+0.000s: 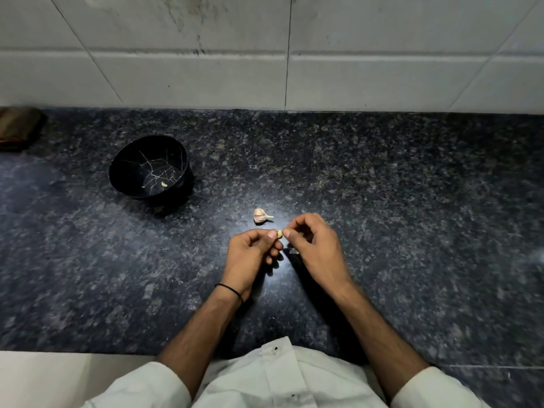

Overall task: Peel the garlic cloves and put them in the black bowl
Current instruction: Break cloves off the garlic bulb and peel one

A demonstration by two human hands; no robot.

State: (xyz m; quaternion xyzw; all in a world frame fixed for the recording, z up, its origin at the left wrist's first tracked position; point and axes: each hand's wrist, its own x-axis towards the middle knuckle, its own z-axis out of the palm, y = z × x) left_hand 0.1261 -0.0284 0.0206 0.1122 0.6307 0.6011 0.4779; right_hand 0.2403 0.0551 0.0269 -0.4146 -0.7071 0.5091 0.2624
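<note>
My left hand (252, 254) pinches a small pale garlic clove (279, 234) between thumb and forefinger, low over the dark counter. My right hand (313, 245) meets it from the right, thumb and forefinger tips pinching the clove's end. An unpeeled clove (260, 216) with a papery tail lies on the counter just beyond my hands. The black bowl (129, 160) stands to the far left of them, with one peeled clove (164, 185) on its bottom.
A dark speckled stone counter (382, 187) runs to a white tiled wall (265, 54) at the back. A brown object (17, 128) sits at the far left edge. Small scraps of skin (293, 251) lie under my right hand.
</note>
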